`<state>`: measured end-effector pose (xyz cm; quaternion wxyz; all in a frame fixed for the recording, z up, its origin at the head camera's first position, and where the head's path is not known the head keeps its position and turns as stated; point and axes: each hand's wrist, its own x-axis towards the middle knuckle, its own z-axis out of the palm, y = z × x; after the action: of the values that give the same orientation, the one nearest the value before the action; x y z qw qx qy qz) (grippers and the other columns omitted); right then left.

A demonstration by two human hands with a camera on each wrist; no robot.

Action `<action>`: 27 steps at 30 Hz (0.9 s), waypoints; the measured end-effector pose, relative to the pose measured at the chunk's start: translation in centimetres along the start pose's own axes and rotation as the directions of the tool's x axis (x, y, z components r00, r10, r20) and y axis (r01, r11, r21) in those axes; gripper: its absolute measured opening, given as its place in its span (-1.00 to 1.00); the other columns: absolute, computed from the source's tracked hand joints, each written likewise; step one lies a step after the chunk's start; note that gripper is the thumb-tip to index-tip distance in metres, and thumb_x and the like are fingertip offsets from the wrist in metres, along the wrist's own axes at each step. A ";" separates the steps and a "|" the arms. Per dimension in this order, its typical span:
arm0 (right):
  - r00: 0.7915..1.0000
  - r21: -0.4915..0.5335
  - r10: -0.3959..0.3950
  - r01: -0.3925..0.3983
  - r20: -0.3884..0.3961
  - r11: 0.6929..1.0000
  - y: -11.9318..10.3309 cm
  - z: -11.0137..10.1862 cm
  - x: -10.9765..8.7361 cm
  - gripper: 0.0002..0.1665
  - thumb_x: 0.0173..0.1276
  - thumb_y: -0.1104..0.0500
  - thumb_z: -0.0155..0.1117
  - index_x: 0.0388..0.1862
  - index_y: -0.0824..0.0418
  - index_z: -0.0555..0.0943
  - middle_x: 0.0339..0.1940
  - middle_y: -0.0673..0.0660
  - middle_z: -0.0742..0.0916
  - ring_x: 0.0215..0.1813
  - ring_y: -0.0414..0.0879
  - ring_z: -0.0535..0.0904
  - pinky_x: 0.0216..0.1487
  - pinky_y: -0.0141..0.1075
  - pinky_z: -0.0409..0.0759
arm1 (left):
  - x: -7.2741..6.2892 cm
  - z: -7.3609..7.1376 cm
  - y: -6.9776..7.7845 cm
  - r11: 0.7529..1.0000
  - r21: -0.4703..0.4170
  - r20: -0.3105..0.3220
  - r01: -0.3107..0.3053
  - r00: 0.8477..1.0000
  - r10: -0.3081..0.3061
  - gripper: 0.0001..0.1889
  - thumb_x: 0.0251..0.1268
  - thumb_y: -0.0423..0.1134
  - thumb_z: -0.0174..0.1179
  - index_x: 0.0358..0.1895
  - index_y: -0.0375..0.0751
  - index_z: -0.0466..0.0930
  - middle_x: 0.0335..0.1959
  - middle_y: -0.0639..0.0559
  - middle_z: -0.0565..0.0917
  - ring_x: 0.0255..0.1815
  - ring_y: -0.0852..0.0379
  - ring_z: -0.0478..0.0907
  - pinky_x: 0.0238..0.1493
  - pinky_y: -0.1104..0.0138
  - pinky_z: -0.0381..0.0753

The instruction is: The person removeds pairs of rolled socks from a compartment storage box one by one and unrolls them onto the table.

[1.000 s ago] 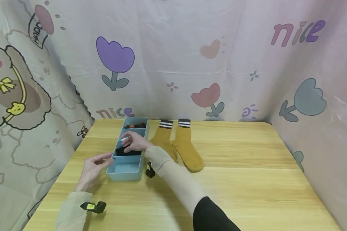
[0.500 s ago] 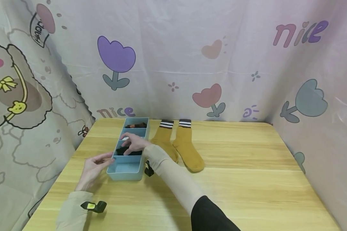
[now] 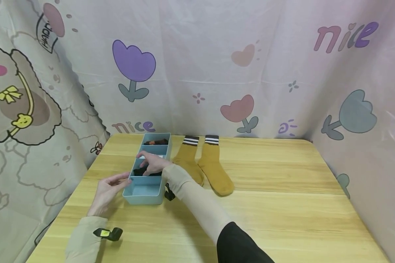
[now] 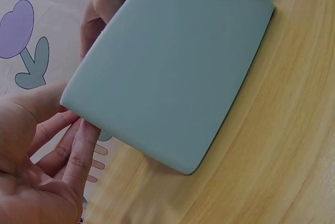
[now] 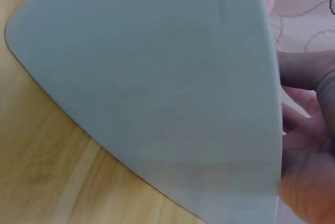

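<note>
A long light-blue divided storage box (image 3: 143, 199) stands left of centre on the table in the head view. My left hand (image 3: 106, 191) grips its left rim near the front, thumb over the edge and fingers along the outer side; the left wrist view shows this hand (image 4: 49, 156) at the box wall (image 4: 167, 67). My right hand (image 3: 153, 163) reaches over the box, thumb down on a black fabric bundle (image 3: 139, 171) in the second compartment from the front, index finger stretched out towards the left rim. In the right wrist view the box wall (image 5: 146, 77) hides its fingertips.
Two mustard socks (image 3: 214, 166) with striped dark cuffs lie flat right of the box, one partly behind the right forearm. A dark brown item with orange (image 3: 156, 142) fills the rear compartment. Something white (image 3: 160, 156) shows behind the right hand. A patterned curtain (image 3: 191, 73) borders the wooden table (image 3: 276, 204).
The whole view has shifted slightly. My right hand's fingers have moved a little over the black fabric bundle; my left hand keeps its place on the box rim.
</note>
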<state>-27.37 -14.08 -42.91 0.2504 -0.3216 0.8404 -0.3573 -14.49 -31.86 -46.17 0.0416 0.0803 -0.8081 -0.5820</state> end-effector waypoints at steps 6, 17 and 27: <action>1.000 -0.097 -0.023 0.024 0.009 0.995 0.0 0.3 0.2 -0.21 0.28 0.37 0.41 0.40 -0.02 0.32 0.19 0.09 0.73 0.23 -0.12 0.59 0.34 -0.29 0.54 | 0.0 0.0 0.0 1.000 -0.008 -0.002 0.008 1.000 -0.008 -0.49 0.27 -0.18 0.40 0.22 -0.40 0.58 -0.23 0.54 0.72 -0.17 0.52 0.63 -0.10 0.57 0.55; 0.991 0.095 -0.092 0.101 -0.094 0.990 0.6 -0.4 -0.1 -0.14 0.20 0.42 0.46 0.43 0.07 0.34 0.00 0.10 0.79 0.11 -0.11 0.64 0.29 -0.26 0.56 | 0.1 0.1 0.1 1.000 0.018 -0.009 0.006 1.000 -0.006 -0.47 0.29 -0.13 0.39 0.23 -0.37 0.58 -0.23 0.49 0.72 -0.20 0.50 0.62 -0.13 0.56 0.54; 0.980 0.183 -0.136 0.162 -0.145 0.970 0.6 -0.3 -0.6 -0.28 0.26 0.35 0.45 0.37 0.08 0.42 0.02 0.11 0.80 0.01 -0.16 0.69 0.10 -0.39 0.61 | 0.0 0.2 0.2 1.000 0.015 -0.024 0.010 1.000 -0.010 -0.48 0.28 -0.15 0.40 0.22 -0.38 0.58 -0.26 0.57 0.70 -0.19 0.52 0.60 -0.15 0.56 0.54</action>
<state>-27.38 -13.17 -43.04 0.1971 -0.3337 0.7897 -0.4756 -14.51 -31.64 -46.08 0.0476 0.0916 -0.8114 -0.5753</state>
